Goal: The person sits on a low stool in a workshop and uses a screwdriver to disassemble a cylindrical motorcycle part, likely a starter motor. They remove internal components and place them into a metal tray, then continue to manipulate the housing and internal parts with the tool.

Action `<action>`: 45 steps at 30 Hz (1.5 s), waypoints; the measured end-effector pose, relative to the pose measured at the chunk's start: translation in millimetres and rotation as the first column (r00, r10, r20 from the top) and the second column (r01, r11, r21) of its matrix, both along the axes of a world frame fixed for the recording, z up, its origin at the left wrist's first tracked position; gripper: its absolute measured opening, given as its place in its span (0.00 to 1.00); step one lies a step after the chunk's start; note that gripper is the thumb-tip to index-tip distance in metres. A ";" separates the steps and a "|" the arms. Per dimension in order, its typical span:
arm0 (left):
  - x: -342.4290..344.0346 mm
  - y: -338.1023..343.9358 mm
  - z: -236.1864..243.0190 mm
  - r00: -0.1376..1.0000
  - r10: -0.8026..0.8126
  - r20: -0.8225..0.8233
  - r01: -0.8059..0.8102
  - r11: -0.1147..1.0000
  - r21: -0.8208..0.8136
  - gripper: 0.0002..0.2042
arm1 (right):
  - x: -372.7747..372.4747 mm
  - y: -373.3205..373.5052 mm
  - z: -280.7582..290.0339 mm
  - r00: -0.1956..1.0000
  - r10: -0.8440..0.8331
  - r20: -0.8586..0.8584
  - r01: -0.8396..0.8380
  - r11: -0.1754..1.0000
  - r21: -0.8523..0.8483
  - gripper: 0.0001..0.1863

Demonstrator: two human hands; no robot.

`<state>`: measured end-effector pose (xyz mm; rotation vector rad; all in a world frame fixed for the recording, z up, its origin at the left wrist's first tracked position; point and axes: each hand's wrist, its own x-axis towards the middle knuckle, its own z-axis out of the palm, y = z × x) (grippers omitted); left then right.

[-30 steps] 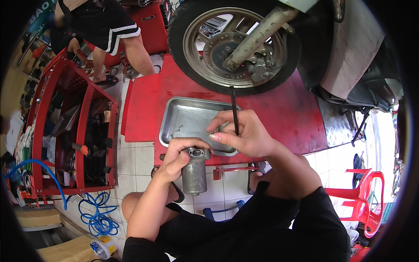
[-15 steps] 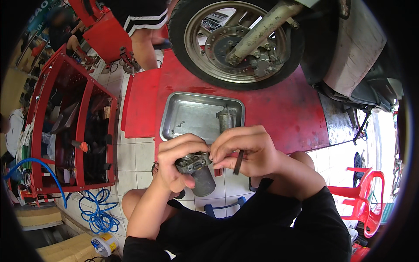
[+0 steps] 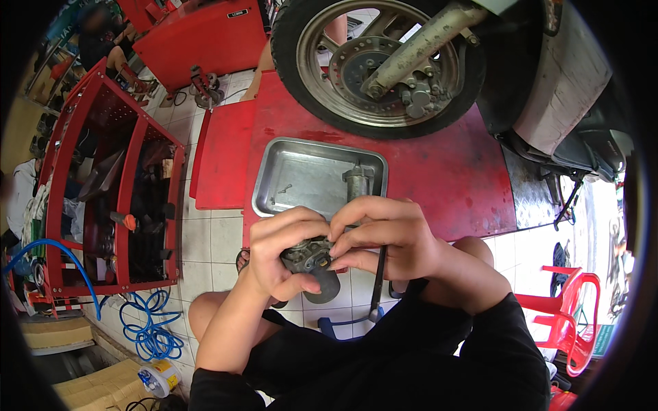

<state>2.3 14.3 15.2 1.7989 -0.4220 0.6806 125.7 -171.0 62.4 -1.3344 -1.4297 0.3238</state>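
Note:
My left hand (image 3: 279, 257) is wrapped round a grey cylindrical motor (image 3: 322, 288), thumb in front and fingers over the top. The motor's metal end housing (image 3: 306, 256) faces up and its smooth dark grey body hangs below. My right hand (image 3: 380, 238) is closed, its fingertips pressed against the housing's right side; whatever they pinch there is too small to make out. A thin dark rod-shaped tool (image 3: 378, 291) is tucked in the same hand and points down toward my lap. Beyond my hands, a metal tray (image 3: 264, 175) contains a similar cylindrical motor (image 3: 358, 183) and small metal pieces (image 3: 282, 192).
A red lift platform (image 3: 445, 178) bears the tray and a motorcycle's front wheel (image 3: 377, 68). On the left are a red tool cart (image 3: 123, 205) and a coiled blue hose (image 3: 151, 325). To the right stands a red plastic chair (image 3: 572, 315); below my hands, a blue stool (image 3: 336, 325).
The tool in my right hand has swung to show more of its length downward. The motor is tilted more upright, its body less visible. A person standing behind the platform has moved mostly out of sight.

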 end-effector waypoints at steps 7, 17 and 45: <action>3.5 -3.3 -7.9 1.000 0.005 -0.012 -0.006 0.999 -0.033 0.37 | 0.4 -0.8 -5.6 0.999 -0.032 0.026 0.032 0.999 -0.015 0.09; 8.3 -10.9 -22.9 0.987 -0.051 -0.154 0.024 0.984 -0.178 0.37 | 3.8 -4.3 -5.2 0.996 -0.091 -0.015 0.090 0.992 -0.085 0.09; 8.7 -22.1 -30.5 0.941 -0.115 -0.318 0.012 0.951 -0.308 0.44 | 6.1 -6.1 8.1 0.993 -0.120 0.012 0.120 0.979 -0.166 0.11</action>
